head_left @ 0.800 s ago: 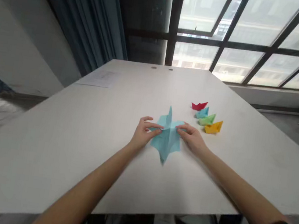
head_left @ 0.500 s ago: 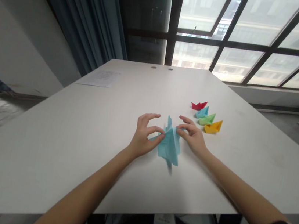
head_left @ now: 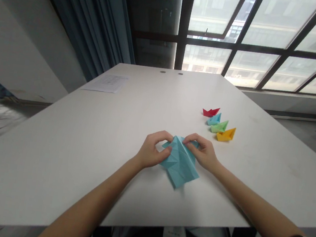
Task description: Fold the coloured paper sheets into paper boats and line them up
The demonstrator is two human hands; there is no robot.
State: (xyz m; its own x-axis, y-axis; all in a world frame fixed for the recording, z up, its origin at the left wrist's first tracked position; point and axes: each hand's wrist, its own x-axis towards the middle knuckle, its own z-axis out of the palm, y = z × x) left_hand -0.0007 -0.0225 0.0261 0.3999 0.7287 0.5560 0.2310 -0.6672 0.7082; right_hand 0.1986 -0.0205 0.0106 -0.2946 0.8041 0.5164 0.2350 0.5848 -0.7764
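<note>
A creased sheet of light blue origami paper (head_left: 181,168) is held above the near part of the white table, partly opened out, with fold lines across it. My left hand (head_left: 154,149) pinches its left upper side between thumb and fingers. On the upper right side, my right hand (head_left: 202,151) grips the paper with thumb and fingertips. The fingers cover parts of the upper edge. One corner of the sheet points down toward the table's front edge.
Folded paper boats stand in a row at the right: red (head_left: 211,112), blue (head_left: 214,119), green (head_left: 219,126) and yellow (head_left: 226,134). A printed sheet (head_left: 105,83) lies at the far left of the white table (head_left: 136,103). Windows (head_left: 207,58) rise behind.
The blue paper has spread from a crumpled, narrow folded form into a flatter, wider sheet. Both hands have moved slightly down, and their fingers have curled in closer around it.
</note>
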